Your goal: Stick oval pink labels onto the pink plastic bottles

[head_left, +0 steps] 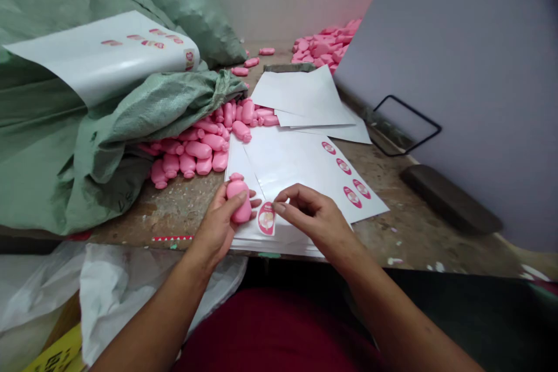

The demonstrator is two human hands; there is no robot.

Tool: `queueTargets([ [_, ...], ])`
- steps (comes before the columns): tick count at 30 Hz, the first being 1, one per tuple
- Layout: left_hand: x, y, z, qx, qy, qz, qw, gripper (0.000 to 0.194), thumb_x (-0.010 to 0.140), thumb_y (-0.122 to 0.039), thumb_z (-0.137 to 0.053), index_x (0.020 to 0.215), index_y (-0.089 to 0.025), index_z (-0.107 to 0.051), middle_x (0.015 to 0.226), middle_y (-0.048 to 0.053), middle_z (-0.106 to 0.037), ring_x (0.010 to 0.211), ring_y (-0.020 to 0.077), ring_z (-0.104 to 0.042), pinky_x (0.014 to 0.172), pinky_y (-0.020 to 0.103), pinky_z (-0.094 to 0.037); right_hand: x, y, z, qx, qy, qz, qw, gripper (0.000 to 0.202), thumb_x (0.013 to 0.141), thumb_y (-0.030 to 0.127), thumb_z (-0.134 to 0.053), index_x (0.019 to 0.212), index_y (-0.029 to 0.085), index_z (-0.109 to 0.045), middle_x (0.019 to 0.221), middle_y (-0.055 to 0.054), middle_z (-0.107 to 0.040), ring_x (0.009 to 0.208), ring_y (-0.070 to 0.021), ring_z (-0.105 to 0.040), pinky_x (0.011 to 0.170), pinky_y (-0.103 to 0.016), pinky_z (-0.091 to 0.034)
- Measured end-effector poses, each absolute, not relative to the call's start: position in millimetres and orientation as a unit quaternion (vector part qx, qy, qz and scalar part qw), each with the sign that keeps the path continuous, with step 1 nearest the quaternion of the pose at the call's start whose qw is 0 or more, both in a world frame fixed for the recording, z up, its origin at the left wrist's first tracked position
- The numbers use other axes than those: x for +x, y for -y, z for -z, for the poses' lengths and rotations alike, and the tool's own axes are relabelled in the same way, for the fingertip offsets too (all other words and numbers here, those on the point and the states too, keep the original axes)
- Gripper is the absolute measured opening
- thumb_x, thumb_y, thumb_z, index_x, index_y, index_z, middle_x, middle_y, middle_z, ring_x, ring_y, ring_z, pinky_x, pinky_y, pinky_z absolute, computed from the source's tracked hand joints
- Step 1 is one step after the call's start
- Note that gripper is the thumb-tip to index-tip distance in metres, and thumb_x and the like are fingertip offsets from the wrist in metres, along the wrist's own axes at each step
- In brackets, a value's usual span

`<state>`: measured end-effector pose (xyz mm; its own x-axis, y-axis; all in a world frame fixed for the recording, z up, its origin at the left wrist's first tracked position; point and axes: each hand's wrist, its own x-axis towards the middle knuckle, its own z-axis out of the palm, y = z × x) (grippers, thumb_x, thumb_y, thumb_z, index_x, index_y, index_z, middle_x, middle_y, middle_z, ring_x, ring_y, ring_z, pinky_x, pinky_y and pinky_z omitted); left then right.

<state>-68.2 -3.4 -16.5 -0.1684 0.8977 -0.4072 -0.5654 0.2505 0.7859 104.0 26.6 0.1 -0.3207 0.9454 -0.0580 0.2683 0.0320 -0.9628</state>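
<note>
My left hand (223, 209) is wrapped round a small pink bottle (239, 200), its narrow neck pointing away from me. Just to the right, my right hand (300, 206) pinches the edge of a pink and white oval sticker (266, 218) between thumb and finger. Bottle and sticker are side by side, a small gap between them. Both are over a stack of white sheets (288, 168), whose top sheet carries several like stickers (343, 166) at its right side.
A green sack (108, 122) at the left spills several pink bottles (198, 149). More white sheets (305, 93) lie behind. A pink heap (325, 46) is at the back; a dark block (451, 197) and black wire frame (407, 113) stand right.
</note>
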Motion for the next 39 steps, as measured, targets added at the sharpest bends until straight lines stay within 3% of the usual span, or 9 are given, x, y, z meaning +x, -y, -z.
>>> queueTargets([
  [3, -60, 23, 3, 0.176, -0.445, -0.552, 0.683, 0.044, 0.077, -0.032, -0.081, 0.115, -0.020, -0.061, 0.092, 0.001, -0.069, 0.075, 0.0106, -0.066, 0.069, 0.021, -0.053, 104, -17, -6, -0.460, 0.642, -0.517, 0.329, 0.023, 0.079, 0.044, -0.065, 0.079, 0.022, -0.067, 0.058, 0.005, -0.050, 0.055, -0.0121, -0.041, 0.053, -0.027, -0.032],
  [8, -51, 45, -9, 0.164, -0.409, -0.525, 0.728, 0.056, 0.083, -0.063, -0.068, 0.118, -0.021, -0.062, 0.095, 0.005, -0.067, 0.081, 0.0178, -0.067, 0.056, 0.023, -0.053, 106, -5, -9, -0.452, 0.651, -0.529, 0.304, 0.024, 0.082, 0.044, -0.064, 0.075, 0.021, -0.065, 0.068, 0.000, -0.065, 0.063, -0.0150, -0.055, 0.061, -0.030, -0.042],
  [12, -48, 48, -11, 0.171, -0.413, -0.517, 0.730, 0.058, 0.083, -0.069, -0.063, 0.115, -0.022, -0.064, 0.095, 0.004, -0.066, 0.079, 0.0152, -0.065, 0.057, 0.022, -0.055, 109, -2, -9, -0.458, 0.657, -0.522, 0.295, 0.024, 0.082, 0.044, -0.065, 0.074, 0.021, -0.065, 0.068, 0.000, -0.066, 0.064, -0.0159, -0.058, 0.061, -0.030, -0.044],
  [20, -47, 50, -10, 0.193, -0.422, -0.512, 0.723, 0.057, 0.088, -0.070, -0.054, 0.117, -0.022, -0.064, 0.095, 0.004, -0.065, 0.081, 0.0159, -0.066, 0.057, 0.021, -0.055, 111, -1, -8, -0.445, 0.666, -0.517, 0.302, 0.026, 0.085, 0.044, -0.064, 0.074, 0.020, -0.065, 0.068, -0.001, -0.068, 0.065, -0.0157, -0.059, 0.062, -0.030, -0.045],
  [31, -44, 51, -8, 0.193, -0.447, -0.518, 0.703, 0.055, 0.083, -0.067, -0.066, 0.117, -0.024, -0.064, 0.097, 0.005, -0.066, 0.086, 0.0173, -0.066, 0.057, 0.021, -0.051, 109, 0, -7, -0.467, 0.667, -0.501, 0.294, 0.025, 0.085, 0.044, -0.063, 0.073, 0.022, -0.063, 0.068, 0.000, -0.067, 0.064, -0.0160, -0.058, 0.062, -0.029, -0.043],
  [35, -45, 53, -10, 0.223, -0.461, -0.504, 0.696, 0.044, 0.079, -0.045, -0.080, 0.116, -0.025, -0.064, 0.097, 0.001, -0.061, 0.081, 0.0115, -0.060, 0.060, 0.019, -0.052, 109, 3, -6, -0.481, 0.703, -0.433, 0.295, 0.024, 0.087, 0.043, -0.062, 0.074, 0.022, -0.065, 0.063, 0.002, -0.063, 0.058, -0.0143, -0.053, 0.059, -0.028, -0.039],
  [39, -49, 57, -12, 0.222, -0.428, -0.462, 0.744, 0.048, 0.077, -0.029, -0.083, 0.119, -0.024, -0.060, 0.096, 0.001, -0.061, 0.080, 0.0112, -0.061, 0.063, 0.020, -0.054, 116, 1, -3, -0.494, 0.745, -0.298, 0.336, 0.021, 0.087, 0.041, -0.063, 0.078, 0.024, -0.069, 0.062, 0.001, -0.065, 0.059, -0.0155, -0.054, 0.063, -0.030, -0.037],
])
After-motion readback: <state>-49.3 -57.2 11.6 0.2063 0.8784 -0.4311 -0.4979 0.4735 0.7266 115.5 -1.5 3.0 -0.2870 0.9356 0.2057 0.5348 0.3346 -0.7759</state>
